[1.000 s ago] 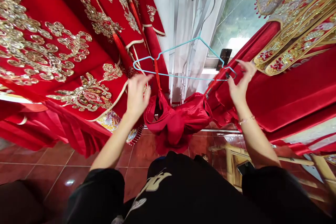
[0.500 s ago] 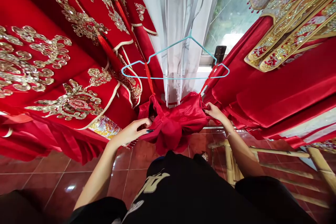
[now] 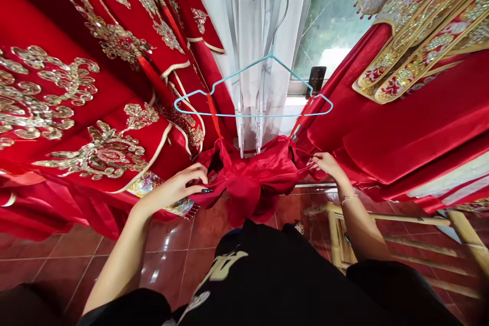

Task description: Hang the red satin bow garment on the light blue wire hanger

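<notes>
To the left of the pale blue hanger (image 3: 252,115), a large red gown with gold embroidery (image 3: 103,158) is hung; to the hanger's right, more red cloth (image 3: 405,132) is draped. Directly below the hanger, the red satin garment (image 3: 248,183) is suspended, with its sides held outward. For a flat, even spread, both sides are best drawn out equally and gently, since slippery folds could easily bunch at the middle.

Below the hanger's left end, the garment's edge appears to be pinched between thumb and curled fingers by the left hand (image 3: 185,183). Below the hanger's right end, the opposite edge is pinched at the fingertips by the right hand (image 3: 326,164). A light hold at matching heights is advised, so that the hanger is not tilted. The thin red straps (image 3: 214,119), caught near the hanger's two ends, are probably best spared any hard downward pull.
</notes>
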A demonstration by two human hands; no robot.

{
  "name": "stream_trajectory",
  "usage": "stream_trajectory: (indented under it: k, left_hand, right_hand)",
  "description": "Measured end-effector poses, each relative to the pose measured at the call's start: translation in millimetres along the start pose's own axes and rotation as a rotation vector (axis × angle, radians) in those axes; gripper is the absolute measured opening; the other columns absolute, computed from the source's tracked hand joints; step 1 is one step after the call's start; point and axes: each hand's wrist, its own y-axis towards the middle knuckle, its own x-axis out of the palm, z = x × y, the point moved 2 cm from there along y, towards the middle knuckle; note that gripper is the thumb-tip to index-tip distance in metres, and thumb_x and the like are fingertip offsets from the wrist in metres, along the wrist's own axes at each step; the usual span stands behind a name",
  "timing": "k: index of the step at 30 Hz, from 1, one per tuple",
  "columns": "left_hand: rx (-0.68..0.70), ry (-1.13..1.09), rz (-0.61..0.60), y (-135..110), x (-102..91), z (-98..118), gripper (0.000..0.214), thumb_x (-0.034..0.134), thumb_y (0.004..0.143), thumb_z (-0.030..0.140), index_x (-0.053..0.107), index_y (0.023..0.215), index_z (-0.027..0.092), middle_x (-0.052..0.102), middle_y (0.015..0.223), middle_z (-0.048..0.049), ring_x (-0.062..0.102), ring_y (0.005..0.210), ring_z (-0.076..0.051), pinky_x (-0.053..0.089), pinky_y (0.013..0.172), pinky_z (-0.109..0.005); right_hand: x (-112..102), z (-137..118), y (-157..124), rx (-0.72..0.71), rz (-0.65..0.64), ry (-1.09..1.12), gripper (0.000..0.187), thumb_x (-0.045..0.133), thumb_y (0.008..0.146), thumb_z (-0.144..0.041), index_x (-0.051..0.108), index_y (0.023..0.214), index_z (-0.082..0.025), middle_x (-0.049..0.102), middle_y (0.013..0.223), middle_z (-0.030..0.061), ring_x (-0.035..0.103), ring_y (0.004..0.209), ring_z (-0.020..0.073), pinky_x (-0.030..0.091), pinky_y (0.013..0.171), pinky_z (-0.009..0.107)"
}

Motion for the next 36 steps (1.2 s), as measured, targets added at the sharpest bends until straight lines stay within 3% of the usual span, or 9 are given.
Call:
stream_trajectory:
  k: [6,9,11,13,17,20,23,30,36]
  left_hand:
    - [0.034,0.216,0.257,-1.9,-16.5,-0.1,0.023,0.06,0.089,0.034,0.052,0.074,0.02,0.062,0.091,-0.0039,0.057,0.089,-0.02,0.043,0.089,-0.035]
    - [-0.029,0.348,0.675,0.4,-15.3,-2.8,0.018,0.056,0.086,0.022,0.052,0.069,0.02,0.057,0.096,-0.0078,0.054,0.093,-0.023,0.045,0.088,-0.039]
    - [-0.133,0.382,1.007,1.9,-15.2,-3.0,0.015,0.058,0.084,0.02,0.055,0.069,0.019,0.054,0.1,-0.0102,0.054,0.097,-0.025,0.047,0.086,-0.041]
    - [-0.243,0.341,1.179,6.2,-15.7,-2.6,0.006,0.065,0.082,0.024,0.064,0.079,0.019,0.054,0.099,-0.0096,0.056,0.094,-0.025,0.049,0.084,-0.04]
    - [-0.414,-0.059,1.152,22.9,-21.7,-8.9,0.023,0.07,0.08,0.029,0.074,0.102,0.021,0.059,0.066,0.0004,0.055,0.061,-0.016,0.05,0.068,-0.034]
    - [-0.324,-0.536,1.222,36.3,-31.6,-17.8,0.022,0.077,0.071,0.029,0.072,0.088,0.015,0.063,0.063,0.0002,0.056,0.054,-0.013,0.051,0.058,-0.029]
    - [-0.181,-0.751,1.296,50.7,-45.8,-22.0,0.038,0.086,0.061,0.03,0.069,0.091,0.014,0.071,0.078,-0.0033,0.065,0.062,-0.014,0.058,0.063,-0.03]
    - [0.072,-0.476,1.221,101.4,-86.5,-12.3,0.049,0.087,0.066,0.024,0.062,0.107,0.019,0.069,0.118,-0.0077,0.075,0.088,-0.02,0.064,0.077,-0.033]
    - [0.235,-0.26,0.817,134.5,-114.2,7.0,0.033,0.082,0.075,0.021,0.064,0.103,0.022,0.07,0.108,-0.0055,0.072,0.071,-0.014,0.059,0.062,-0.027]
  right_hand:
    - [-16.8,-31.1,-24.9,-0.102,-0.022,0.748,0.016,0.061,0.068,-0.027,0.069,0.083,-0.024,0.078,0.087,0.0045,0.075,0.086,0.0178,0.062,0.09,0.033]
    - [-13.3,-49.6,-39.4,-0.27,0.007,0.91,0.025,0.06,0.069,-0.029,0.072,0.089,-0.025,0.079,0.099,0.0052,0.074,0.101,0.0208,0.056,0.105,0.038]
    - [-11.4,-61.3,-44.9,-0.43,0.072,0.84,0.033,0.06,0.069,-0.028,0.073,0.099,-0.026,0.075,0.121,0.0058,0.068,0.121,0.0236,0.049,0.114,0.044]
    - [-9.3,-69.5,-44.8,-0.554,0.185,0.733,0.043,0.063,0.068,-0.025,0.071,0.11,-0.027,0.068,0.137,0.0055,0.059,0.135,0.0267,0.043,0.118,0.05]
    - [-3.4,-76.7,-33.6,-0.688,0.477,0.525,0.055,0.07,0.071,-0.029,0.065,0.127,-0.028,0.06,0.147,0.0069,0.054,0.14,0.0287,0.038,0.121,0.054]
    - [-1.8,-84.0,-24.9,-0.743,0.615,0.421,0.06,0.069,0.078,-0.037,0.059,0.137,-0.027,0.054,0.152,0.0086,0.052,0.141,0.0285,0.04,0.12,0.052]
    - [-7.3,-96.3,-18.0,-0.789,0.678,0.361,0.068,0.068,0.08,-0.042,0.053,0.144,-0.026,0.05,0.155,0.0116,0.052,0.141,0.0293,0.044,0.118,0.051]
    - [-36.3,-115.1,1.9,-0.877,0.658,0.359,0.065,0.073,0.076,-0.053,0.059,0.132,-0.024,0.061,0.142,0.015,0.055,0.139,0.0306,0.044,0.118,0.053]
    - [-61.3,-135.6,-2.5,-0.866,0.498,0.229,0.052,0.082,0.07,-0.054,0.071,0.112,-0.026,0.071,0.129,0.0091,0.069,0.119,0.0292,0.055,0.108,0.047]
